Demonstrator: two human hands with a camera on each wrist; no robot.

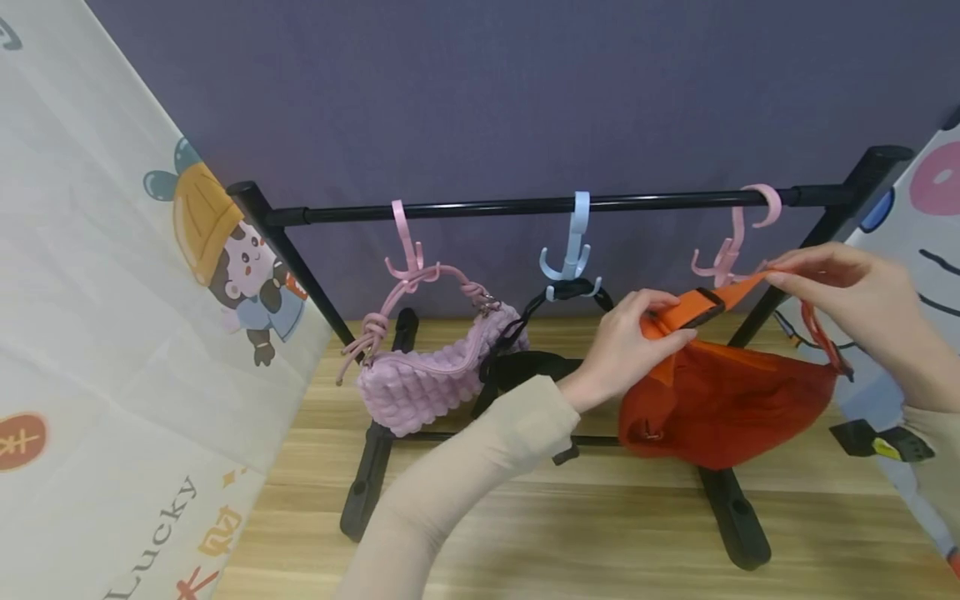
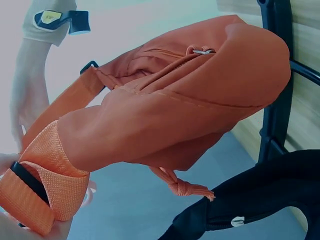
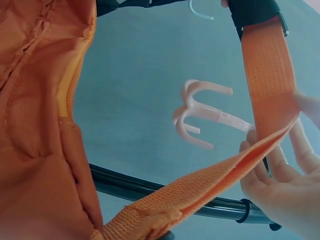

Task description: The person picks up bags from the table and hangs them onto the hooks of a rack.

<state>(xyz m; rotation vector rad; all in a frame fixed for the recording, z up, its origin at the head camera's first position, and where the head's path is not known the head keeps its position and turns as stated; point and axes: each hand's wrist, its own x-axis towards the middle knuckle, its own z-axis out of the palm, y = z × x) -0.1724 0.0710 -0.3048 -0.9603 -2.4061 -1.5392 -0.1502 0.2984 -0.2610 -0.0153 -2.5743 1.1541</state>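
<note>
An orange waist bag [image 1: 731, 404] hangs by its strap between both hands, in front of the rack's right half. My left hand [image 1: 626, 342] pinches the wide strap beside its black buckle [image 1: 705, 307]. Farther right, my right hand [image 1: 847, 279] pinches the same strap between thumb and fingers, holding it taut. Just behind the strap is a pink hook [image 1: 731, 246] on the rail; in the right wrist view its prongs [image 3: 192, 107] show within the loop of strap and bag, apart from the strap. The left wrist view shows the bag's zipper pull [image 2: 202, 51] and a knotted cord [image 2: 182, 187].
A black rack with a rail [image 1: 480, 207] stands on a wood-grain surface [image 1: 585, 533]. From another pink hook [image 1: 405, 250] hangs a lilac quilted bag [image 1: 420, 387]. The blue hook [image 1: 573, 242] holds a black bag [image 1: 525, 367], close to my left forearm. Printed cloths flank the rack.
</note>
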